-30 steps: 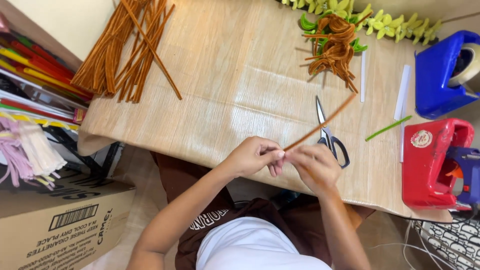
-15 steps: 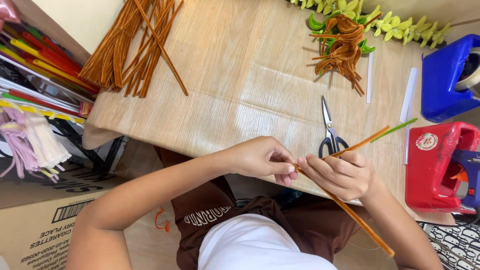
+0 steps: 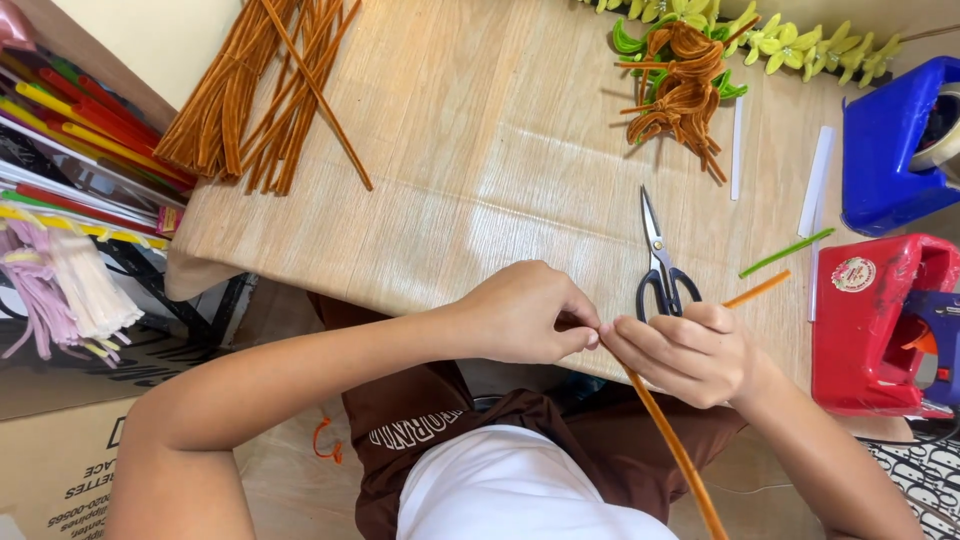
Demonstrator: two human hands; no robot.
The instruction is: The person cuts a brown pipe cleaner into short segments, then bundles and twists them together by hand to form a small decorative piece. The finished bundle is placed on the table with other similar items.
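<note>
My left hand (image 3: 530,315) and my right hand (image 3: 685,350) meet at the near edge of the wooden table (image 3: 480,160). Both pinch one long orange pipe cleaner (image 3: 680,455). Its lower length runs down past my right wrist toward my lap, and a short end (image 3: 757,289) sticks out up and to the right of my right hand. Black-handled scissors (image 3: 657,262) lie shut on the table just beyond my fingers. A thin green pipe cleaner (image 3: 786,252) lies to their right.
A heap of orange pipe cleaners (image 3: 255,90) lies at the table's far left. A twisted orange and green bundle (image 3: 680,85) and yellow-green flowers (image 3: 800,45) sit at the far edge. A blue tape dispenser (image 3: 895,145) and a red box (image 3: 880,325) stand right. Coloured pipe cleaners (image 3: 70,150) and a cardboard box (image 3: 60,450) lie left.
The pipe cleaner has slid through my hands: a second ago most of it pointed up over the table, now most hangs down toward my lap. My hands stay together at the table edge.
</note>
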